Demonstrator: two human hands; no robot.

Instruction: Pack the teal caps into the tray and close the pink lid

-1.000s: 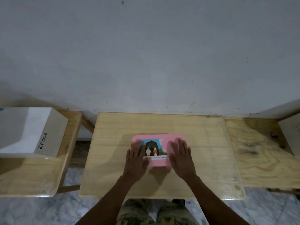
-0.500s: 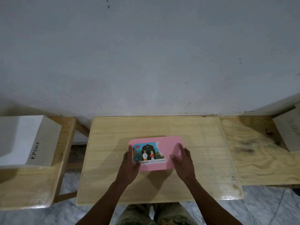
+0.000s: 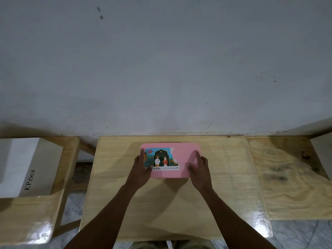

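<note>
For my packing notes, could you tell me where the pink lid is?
In the head view, the pink lid lies mid-table, between the left hand and right hand.

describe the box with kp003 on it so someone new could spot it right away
Start at the middle wooden table, where both hands hold the pink lid. Look left to the separate wooden stand. The white box on it is plain, with KP003 handwritten in black on its side.
</note>
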